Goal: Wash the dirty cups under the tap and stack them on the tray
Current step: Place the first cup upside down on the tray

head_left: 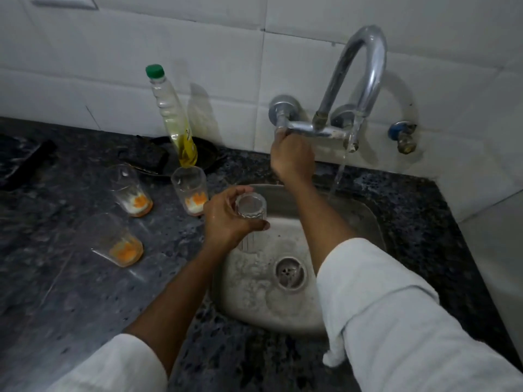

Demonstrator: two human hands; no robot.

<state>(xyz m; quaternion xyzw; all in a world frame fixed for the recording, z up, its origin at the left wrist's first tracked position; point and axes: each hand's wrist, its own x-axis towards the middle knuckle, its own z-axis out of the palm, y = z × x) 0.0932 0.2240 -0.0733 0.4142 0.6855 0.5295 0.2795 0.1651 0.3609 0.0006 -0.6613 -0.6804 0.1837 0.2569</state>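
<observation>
Now your left hand [226,219] holds the cup [250,210] upright over the sink [365,219], left of the stream [336,179]; your right hand [291,158] grips the tap handle [280,128].

No words or numbers can be read here. The tall bottle [177,120] with the green cap, far back on the surface, has a yellow label, but the marks on it are too small and blurry to make out.
</observation>
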